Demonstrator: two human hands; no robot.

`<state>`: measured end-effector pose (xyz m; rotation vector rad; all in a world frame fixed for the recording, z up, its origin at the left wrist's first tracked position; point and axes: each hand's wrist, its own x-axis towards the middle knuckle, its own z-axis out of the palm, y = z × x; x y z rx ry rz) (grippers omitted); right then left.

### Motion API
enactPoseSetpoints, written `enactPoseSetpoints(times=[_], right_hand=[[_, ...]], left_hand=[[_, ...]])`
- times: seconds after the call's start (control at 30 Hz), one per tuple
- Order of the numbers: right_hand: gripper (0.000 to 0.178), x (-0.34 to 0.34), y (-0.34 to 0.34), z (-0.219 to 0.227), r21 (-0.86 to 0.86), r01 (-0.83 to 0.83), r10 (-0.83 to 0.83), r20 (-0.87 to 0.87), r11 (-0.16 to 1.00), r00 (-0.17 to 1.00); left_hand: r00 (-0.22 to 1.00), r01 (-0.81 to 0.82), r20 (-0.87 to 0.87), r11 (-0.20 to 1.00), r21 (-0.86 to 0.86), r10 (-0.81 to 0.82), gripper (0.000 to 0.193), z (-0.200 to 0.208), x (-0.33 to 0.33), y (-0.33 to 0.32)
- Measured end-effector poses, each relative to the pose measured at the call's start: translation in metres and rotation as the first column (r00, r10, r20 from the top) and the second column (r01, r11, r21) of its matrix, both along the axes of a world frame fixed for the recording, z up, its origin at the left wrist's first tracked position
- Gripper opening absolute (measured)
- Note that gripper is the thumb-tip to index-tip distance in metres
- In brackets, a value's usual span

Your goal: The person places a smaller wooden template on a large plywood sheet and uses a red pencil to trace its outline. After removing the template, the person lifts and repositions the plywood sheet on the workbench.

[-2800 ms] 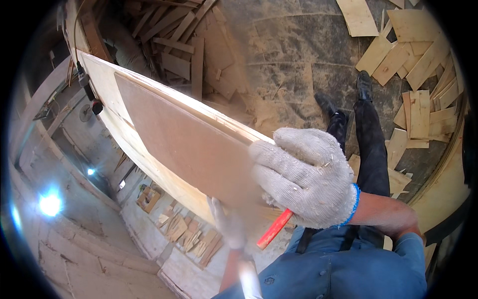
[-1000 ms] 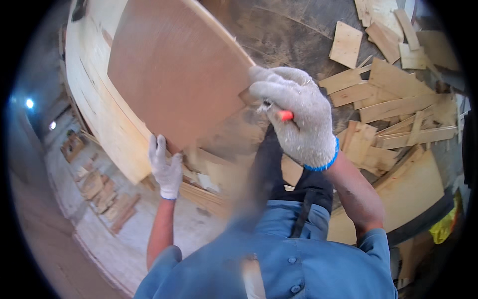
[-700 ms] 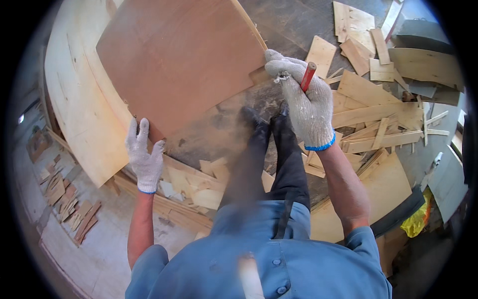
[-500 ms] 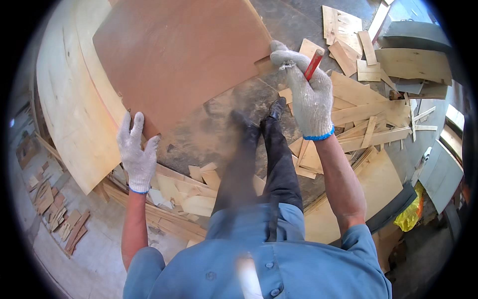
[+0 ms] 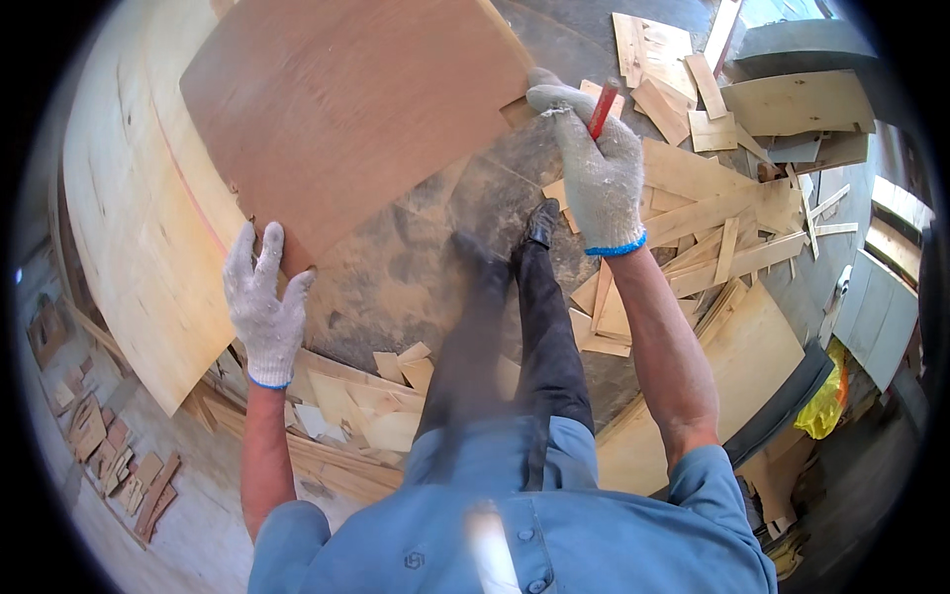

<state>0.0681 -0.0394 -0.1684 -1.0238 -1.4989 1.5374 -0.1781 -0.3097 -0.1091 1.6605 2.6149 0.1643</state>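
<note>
A large reddish-brown plywood sheet (image 5: 346,119) fills the upper middle, a small notch showing at its right corner. My left hand (image 5: 262,312), in a pale knitted glove, is at the sheet's near left corner. Its fingers are spread, with index finger and thumb on either side of the corner; no firm grip shows. My right hand (image 5: 594,163), gloved alike, is closed around a red stick-like tool (image 5: 603,109) whose exact kind I cannot make out. That hand's fingertips reach the sheet's right edge, next to the notch. Whether they touch it is unclear.
Pale plywood sheets (image 5: 129,218) lie along the left. Wood offcuts (image 5: 708,218) are heaped on the right, with more strips (image 5: 346,386) beside my legs. A yellow plastic bag (image 5: 823,401) sits at the far right. My shoes stand on a dusty dark floor (image 5: 396,257).
The view has shifted slightly, so the offcuts on the right appear farther left. Both hands keep nearly the same places by the sheet, and the red tool stays in my right hand.
</note>
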Motion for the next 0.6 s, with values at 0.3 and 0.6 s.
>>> enactPoseSetpoints(times=[0.3,0.6], right_hand=[[0.021,-0.002,-0.005,-0.003,0.082,0.035,-0.038,0.043,0.996,0.998],[0.019,-0.006,-0.007,0.014,0.176,0.073,-0.100,0.146,0.982,0.984]], left_hand=[[0.998,0.058,-0.002,0.998,0.036,-0.058,0.078,0.001,-0.001,0.001],[0.993,0.062,-0.096,0.997,-0.053,-0.067,0.069,0.032,0.013,0.014]])
